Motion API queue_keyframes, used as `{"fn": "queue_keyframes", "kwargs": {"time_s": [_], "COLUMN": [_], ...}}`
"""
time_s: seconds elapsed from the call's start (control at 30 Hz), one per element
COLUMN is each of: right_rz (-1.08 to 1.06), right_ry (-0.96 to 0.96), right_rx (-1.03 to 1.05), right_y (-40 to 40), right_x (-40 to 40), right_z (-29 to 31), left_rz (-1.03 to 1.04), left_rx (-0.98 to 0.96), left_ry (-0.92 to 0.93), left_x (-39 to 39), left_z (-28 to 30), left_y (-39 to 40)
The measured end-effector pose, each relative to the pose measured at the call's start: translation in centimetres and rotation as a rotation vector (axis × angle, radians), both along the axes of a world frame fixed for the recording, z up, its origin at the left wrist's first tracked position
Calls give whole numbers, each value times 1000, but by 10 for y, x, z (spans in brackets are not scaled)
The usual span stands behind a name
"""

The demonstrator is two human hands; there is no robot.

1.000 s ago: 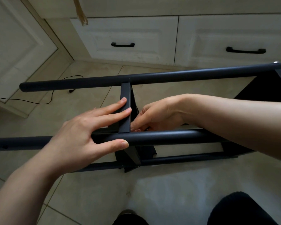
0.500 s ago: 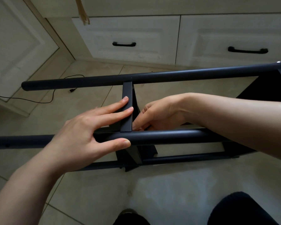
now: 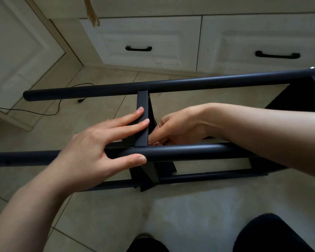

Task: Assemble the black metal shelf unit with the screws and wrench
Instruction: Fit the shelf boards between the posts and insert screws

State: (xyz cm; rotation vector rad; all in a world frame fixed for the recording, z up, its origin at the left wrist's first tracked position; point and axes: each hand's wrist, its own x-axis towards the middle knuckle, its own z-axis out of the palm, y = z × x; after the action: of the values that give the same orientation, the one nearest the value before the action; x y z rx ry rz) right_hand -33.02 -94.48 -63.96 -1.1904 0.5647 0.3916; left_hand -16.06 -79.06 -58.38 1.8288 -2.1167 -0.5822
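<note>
- Floor (image 3: 102,211): beige glazed tile with thin grout lines and a dull sheen; fills the middle and bottom of the frame.
- Cabinet fronts (image 3: 153,39) across the top: off-white raised-panel drawers, scuffed along the lower edge, each with a black bar handle (image 3: 138,48). Similar panelled door at upper left.
- Thin black cable (image 3: 35,110) runs over the tile at left, its plug end lying near centre-left.
- Frayed tan strip (image 3: 93,17) hangs at top centre-left.
- Shelf unit (image 3: 171,84): black matte metal, lying on its side on the floor, spanning mid-frame left to right. Round tubes are the long rails; a flat cross bar (image 3: 142,130) joins the far tube to the near tube (image 3: 189,150). More tubes and a flat black panel lower down and at far right.
- Left hand (image 3: 98,148): fingers straight, index and middle pressed on the cross bar, thumb against the near tube's front side. Grip wide, flat bracing, nothing clasped.
- Right hand (image 3: 178,130): comes in from the right behind the near tube, fingers curled down at the joint of cross bar and tube. The tube hides the fingertips; can't tell what the grip holds, if anything.
- Dark-clad knees (image 3: 269,233) and a shoe tip at the bottom edge.
- No screw or wrench discernible.
</note>
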Motion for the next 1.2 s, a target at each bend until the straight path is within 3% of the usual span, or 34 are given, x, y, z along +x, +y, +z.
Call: {"fn": "queue_keyframes", "kwargs": {"time_s": [0.67, 1.2], "right_rz": [52, 20], "right_ry": [-95, -22], "right_rx": [40, -30], "right_y": [-3, -1], "right_x": [0, 3], "right_z": [0, -2], "left_rz": [-19, -20], "left_rx": [-55, -87], "left_ry": [-17, -45], "left_x": [-1, 0], "left_z": [-4, -5], "left_y": [1, 1]}}
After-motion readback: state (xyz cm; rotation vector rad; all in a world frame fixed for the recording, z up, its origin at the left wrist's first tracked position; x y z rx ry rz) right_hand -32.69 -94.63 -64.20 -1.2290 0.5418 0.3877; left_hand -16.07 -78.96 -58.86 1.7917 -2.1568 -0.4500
